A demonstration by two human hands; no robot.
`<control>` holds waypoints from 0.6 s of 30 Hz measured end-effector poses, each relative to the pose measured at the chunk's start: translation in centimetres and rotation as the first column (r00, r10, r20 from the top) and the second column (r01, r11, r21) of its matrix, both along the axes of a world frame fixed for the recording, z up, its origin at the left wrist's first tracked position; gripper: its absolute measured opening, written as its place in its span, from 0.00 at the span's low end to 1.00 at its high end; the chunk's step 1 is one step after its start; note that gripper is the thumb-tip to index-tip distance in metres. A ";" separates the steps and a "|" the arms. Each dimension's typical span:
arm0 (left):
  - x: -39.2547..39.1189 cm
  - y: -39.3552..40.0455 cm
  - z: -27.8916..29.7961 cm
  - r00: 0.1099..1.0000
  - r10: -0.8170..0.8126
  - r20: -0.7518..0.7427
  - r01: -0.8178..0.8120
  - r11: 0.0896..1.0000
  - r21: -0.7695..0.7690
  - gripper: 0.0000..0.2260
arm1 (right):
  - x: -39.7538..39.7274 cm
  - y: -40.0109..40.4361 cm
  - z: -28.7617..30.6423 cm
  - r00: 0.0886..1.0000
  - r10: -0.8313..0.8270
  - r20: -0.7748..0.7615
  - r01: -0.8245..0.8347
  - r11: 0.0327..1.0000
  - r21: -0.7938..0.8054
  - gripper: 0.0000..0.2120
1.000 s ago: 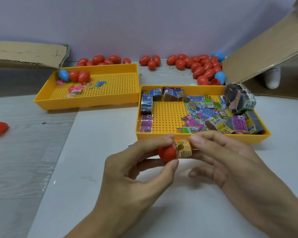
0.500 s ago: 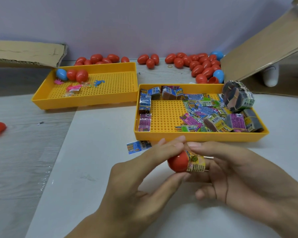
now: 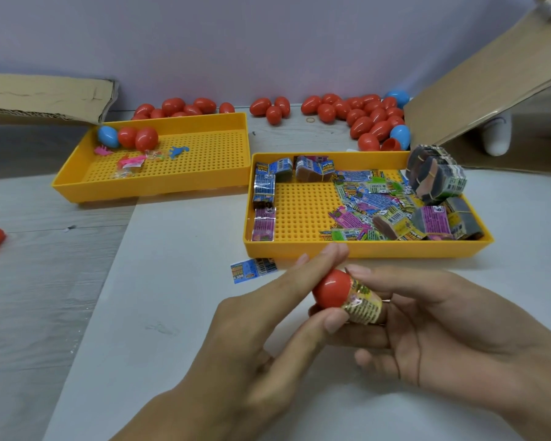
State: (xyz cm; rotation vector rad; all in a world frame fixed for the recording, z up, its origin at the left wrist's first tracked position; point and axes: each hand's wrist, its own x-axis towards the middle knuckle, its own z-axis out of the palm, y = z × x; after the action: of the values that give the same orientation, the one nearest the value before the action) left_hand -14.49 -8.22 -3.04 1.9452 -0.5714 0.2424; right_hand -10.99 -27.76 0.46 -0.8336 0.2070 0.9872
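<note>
Table [image 3: 178, 313] first: pale, and flanked at the back right by a cardboard flap [image 3: 490, 90]. On it stand two yellow trays. The left tray [image 3: 140, 194] holds a few eggs and small toys, and the right tray [image 3: 363, 249] holds a heap of printed leaflets [image 3: 372, 205]. Loose red eggs [image 3: 372, 119] lie along the wall behind. In front of the right tray, the left hand [image 3: 252, 354] and right hand [image 3: 452, 329] meet on one red egg [image 3: 330, 291], held just above the table. Over the last second the hands have drawn nearer the person, uncovering a stray leaflet [image 3: 252, 270] on the table. The left forefingers, curled over the egg before, now lie straight along it, so the left grip is a pinch between thumb and forefinger on the bare end. The right grip is closed round the wrapped leaflet [image 3: 363, 305] that sleeves the other end. The wrap looks snug but unfinished, likely still being rolled tight.
</note>
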 end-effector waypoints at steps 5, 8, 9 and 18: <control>0.6 -0.2 0.0 0.984 -0.085 -0.154 0.042 0.964 -0.261 0.23 | -0.1 0.5 -0.7 0.987 -0.124 0.101 0.128 0.991 -0.033 0.20; 0.7 -0.3 0.2 0.992 0.014 -0.125 -0.058 0.932 -0.358 0.16 | -0.3 1.0 -0.8 0.927 -0.186 0.327 0.241 0.961 -0.138 0.16; 0.8 -0.3 0.2 0.993 0.049 -0.109 -0.085 0.932 -0.353 0.14 | -0.5 1.1 -0.7 0.889 -0.209 0.408 0.299 0.939 -0.171 0.15; 1.0 0.0 0.1 0.983 0.063 -0.175 -0.145 0.850 -0.506 0.10 | -1.7 2.0 -0.6 0.504 -0.128 0.854 0.508 0.844 -0.173 0.24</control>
State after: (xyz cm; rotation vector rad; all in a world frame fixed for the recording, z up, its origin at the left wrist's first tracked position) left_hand -13.47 -8.24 -2.99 1.4504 -0.2588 0.2811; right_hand -12.69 -25.72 -0.19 -1.5108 -0.2578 0.0849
